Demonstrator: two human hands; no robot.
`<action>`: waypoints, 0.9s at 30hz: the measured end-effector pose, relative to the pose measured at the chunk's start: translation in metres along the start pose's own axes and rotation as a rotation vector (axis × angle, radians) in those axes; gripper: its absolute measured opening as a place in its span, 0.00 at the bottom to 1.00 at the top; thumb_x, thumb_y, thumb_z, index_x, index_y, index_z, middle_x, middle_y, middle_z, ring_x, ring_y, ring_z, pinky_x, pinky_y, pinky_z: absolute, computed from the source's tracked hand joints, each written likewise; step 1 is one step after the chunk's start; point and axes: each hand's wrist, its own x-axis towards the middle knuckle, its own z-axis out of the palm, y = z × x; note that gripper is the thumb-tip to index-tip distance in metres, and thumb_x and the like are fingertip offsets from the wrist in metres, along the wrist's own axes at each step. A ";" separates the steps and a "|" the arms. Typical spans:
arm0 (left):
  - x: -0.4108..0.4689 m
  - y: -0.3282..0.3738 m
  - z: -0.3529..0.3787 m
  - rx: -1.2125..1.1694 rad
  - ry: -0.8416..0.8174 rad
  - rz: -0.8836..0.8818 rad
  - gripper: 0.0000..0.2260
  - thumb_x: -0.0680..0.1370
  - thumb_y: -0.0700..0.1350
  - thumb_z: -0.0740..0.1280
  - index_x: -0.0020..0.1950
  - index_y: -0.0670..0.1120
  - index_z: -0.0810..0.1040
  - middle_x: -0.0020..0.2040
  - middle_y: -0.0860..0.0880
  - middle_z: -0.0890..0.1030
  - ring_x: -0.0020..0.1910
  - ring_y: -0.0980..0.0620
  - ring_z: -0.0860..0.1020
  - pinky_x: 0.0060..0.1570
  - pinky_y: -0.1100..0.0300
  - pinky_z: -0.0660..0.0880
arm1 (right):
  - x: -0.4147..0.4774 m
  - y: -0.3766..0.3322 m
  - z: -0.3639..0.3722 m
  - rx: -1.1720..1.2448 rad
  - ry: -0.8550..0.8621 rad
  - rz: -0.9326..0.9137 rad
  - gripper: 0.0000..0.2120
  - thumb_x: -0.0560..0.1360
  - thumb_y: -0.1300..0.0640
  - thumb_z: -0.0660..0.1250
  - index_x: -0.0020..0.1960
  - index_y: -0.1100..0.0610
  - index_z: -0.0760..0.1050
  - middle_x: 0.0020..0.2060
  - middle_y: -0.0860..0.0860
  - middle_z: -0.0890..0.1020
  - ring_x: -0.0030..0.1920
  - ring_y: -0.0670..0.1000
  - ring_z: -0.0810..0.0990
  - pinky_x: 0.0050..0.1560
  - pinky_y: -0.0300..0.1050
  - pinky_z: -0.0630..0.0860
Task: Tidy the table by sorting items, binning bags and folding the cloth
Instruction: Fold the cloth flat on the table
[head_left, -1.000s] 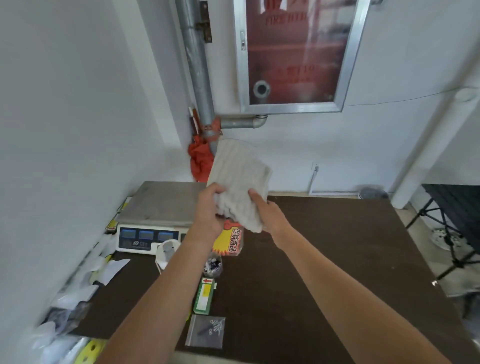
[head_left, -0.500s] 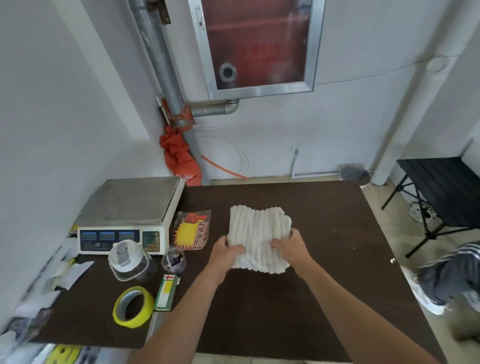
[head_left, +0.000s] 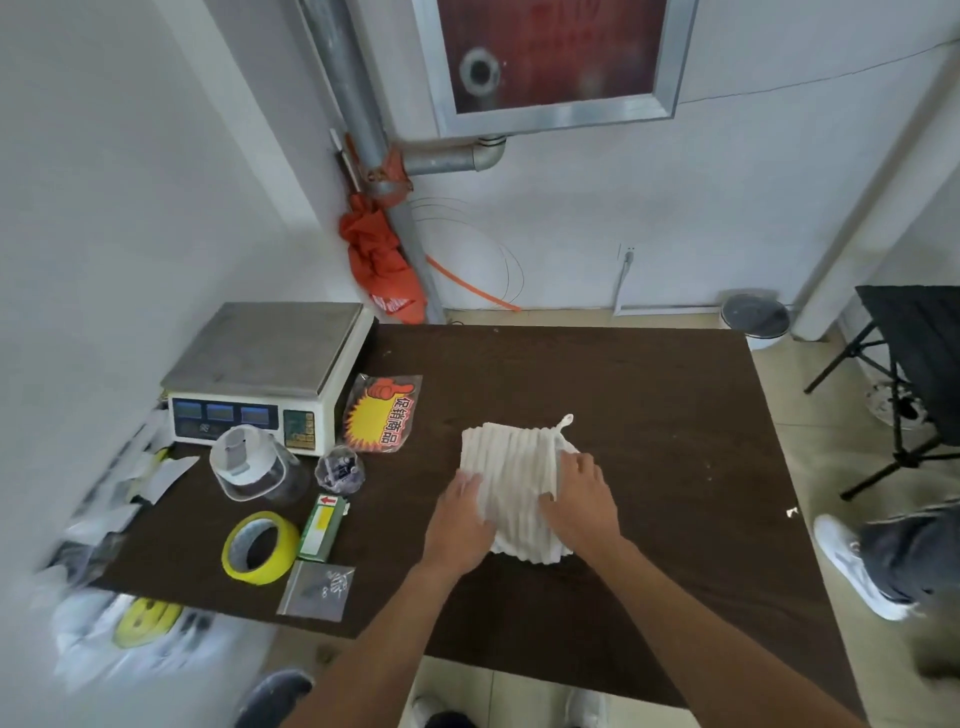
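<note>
Pressing one cloth (head_left: 511, 478) flat: left hand (head_left: 460, 519), right hand (head_left: 584, 499)

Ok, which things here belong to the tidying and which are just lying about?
Job: cloth, left hand, right hand, tape, zip bag, green box.
Lying about: scale, stool, orange bag, pipe.

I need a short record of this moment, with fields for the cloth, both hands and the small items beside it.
cloth: white ribbed cloth, folded, lying on the dark brown table
left hand: presses flat on the cloth's left edge
right hand: presses flat on its right part
items to the left: yellow tape roll, green box, clear zip bag, grey-topped weighing scale
</note>
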 end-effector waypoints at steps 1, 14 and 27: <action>-0.001 0.000 0.005 0.069 -0.004 0.067 0.29 0.82 0.45 0.64 0.82 0.47 0.58 0.83 0.47 0.54 0.82 0.48 0.53 0.78 0.55 0.57 | 0.000 -0.003 0.003 -0.030 -0.027 -0.031 0.29 0.77 0.53 0.65 0.75 0.55 0.62 0.70 0.54 0.68 0.68 0.55 0.70 0.63 0.50 0.73; 0.026 -0.012 0.020 0.323 -0.133 0.124 0.38 0.82 0.54 0.65 0.84 0.48 0.46 0.84 0.41 0.43 0.83 0.44 0.40 0.79 0.46 0.56 | 0.018 -0.019 0.036 -0.253 -0.295 -0.204 0.33 0.80 0.47 0.62 0.80 0.51 0.52 0.80 0.56 0.53 0.79 0.58 0.54 0.76 0.54 0.59; 0.082 -0.048 -0.002 0.370 -0.192 0.107 0.42 0.81 0.61 0.60 0.83 0.47 0.38 0.82 0.40 0.33 0.81 0.40 0.35 0.79 0.43 0.47 | 0.081 -0.063 0.060 -0.336 -0.330 -0.222 0.33 0.78 0.45 0.60 0.79 0.52 0.53 0.78 0.53 0.59 0.77 0.58 0.59 0.74 0.54 0.65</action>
